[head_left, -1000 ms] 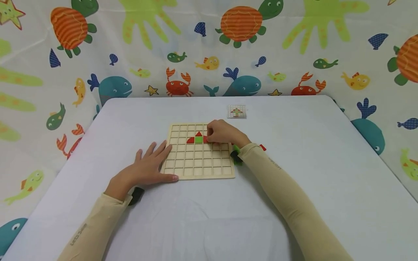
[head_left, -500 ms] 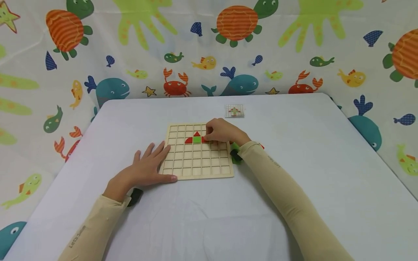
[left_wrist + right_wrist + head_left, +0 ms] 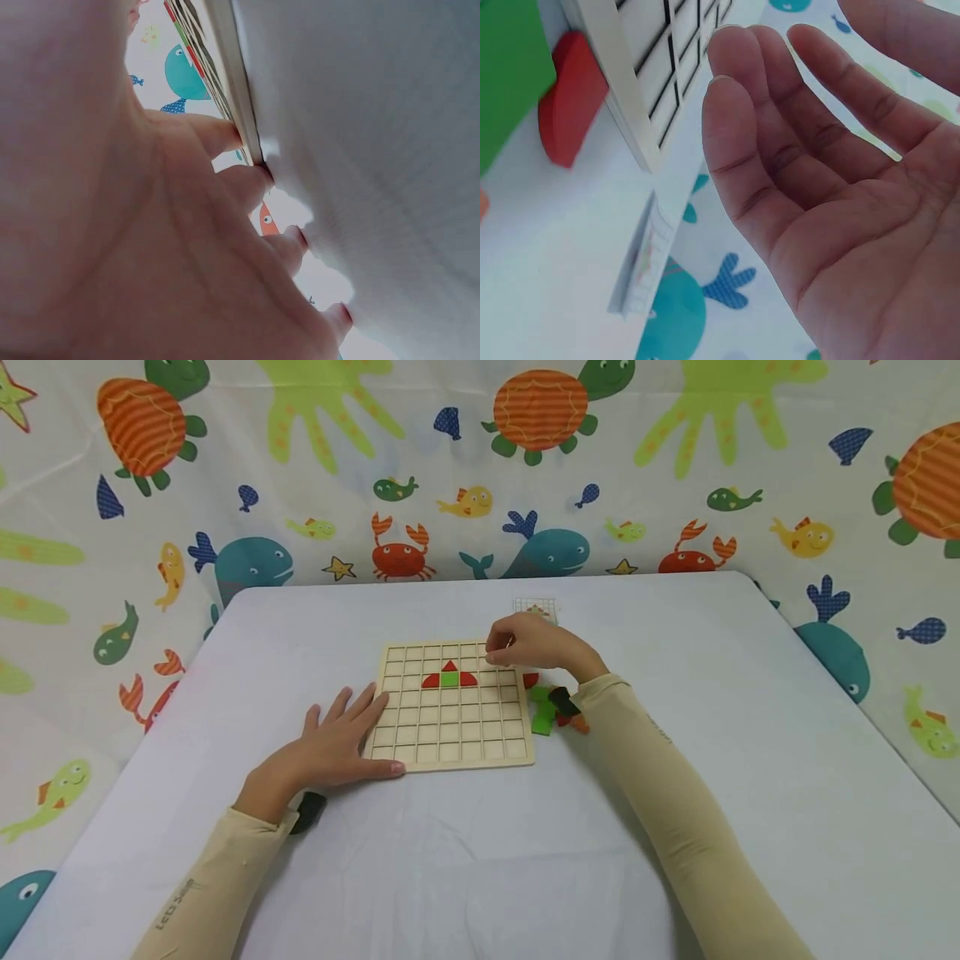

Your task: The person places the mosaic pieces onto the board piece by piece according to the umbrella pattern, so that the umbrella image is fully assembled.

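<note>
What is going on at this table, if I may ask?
A person's left hand rests against the left side of a wooden grid board. On it, a green square sits between two red rounded pieces, with a red triangle just beyond. The right hand hovers over the board's far right, holding nothing. Loose pieces lie to the board's right, a small card beyond it.

Your head camera looks forward and down from above and behind the left hand point(image 3: 333, 752) and right hand point(image 3: 538, 642), framing both and the board point(image 3: 450, 735) at their fingers. Your left wrist camera looks closely along the palm toward the fingers, turned sideways; it shares the board's edge with the head view. Your right wrist camera, also close and sideways, shares the board and the card point(image 3: 537, 604) beyond that hand.
</note>
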A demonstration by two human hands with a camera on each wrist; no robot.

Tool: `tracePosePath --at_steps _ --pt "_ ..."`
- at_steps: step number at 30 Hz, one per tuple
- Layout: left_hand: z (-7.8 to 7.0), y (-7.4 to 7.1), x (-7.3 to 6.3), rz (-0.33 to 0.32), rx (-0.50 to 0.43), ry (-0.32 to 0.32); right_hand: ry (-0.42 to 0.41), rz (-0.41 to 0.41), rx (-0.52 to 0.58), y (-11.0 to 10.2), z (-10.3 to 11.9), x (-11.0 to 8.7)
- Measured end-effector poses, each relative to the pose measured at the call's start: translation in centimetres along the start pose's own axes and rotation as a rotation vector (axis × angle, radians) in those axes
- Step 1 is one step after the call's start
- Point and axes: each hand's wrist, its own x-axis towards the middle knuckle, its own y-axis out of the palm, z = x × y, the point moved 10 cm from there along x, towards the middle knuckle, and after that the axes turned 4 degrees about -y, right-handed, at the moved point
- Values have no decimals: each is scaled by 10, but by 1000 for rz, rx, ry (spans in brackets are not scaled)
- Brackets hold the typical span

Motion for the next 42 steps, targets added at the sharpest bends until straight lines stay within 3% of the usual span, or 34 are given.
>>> tracePosePath --at_steps 8,17,26,31,38,42 --pt "-2 -1 0 -5 3 6 5 -49 32 -19 -5 -21" --pt "-1 -2 -1 -8 3 -6 89 -54 30 -22 -35 -42" --pt "0 1 1 7 3 -12 130 65 -35 -4 -57 -40" --pt "0 -3 0 2 6 -14 156 88 -24 3 -62 -38" --pt "-2 -3 -2 9 -11 -12 77 89 -30 15 -53 -30" --pt "-2 -2 -2 8 -11 -12 84 96 -54 17 -49 -31"
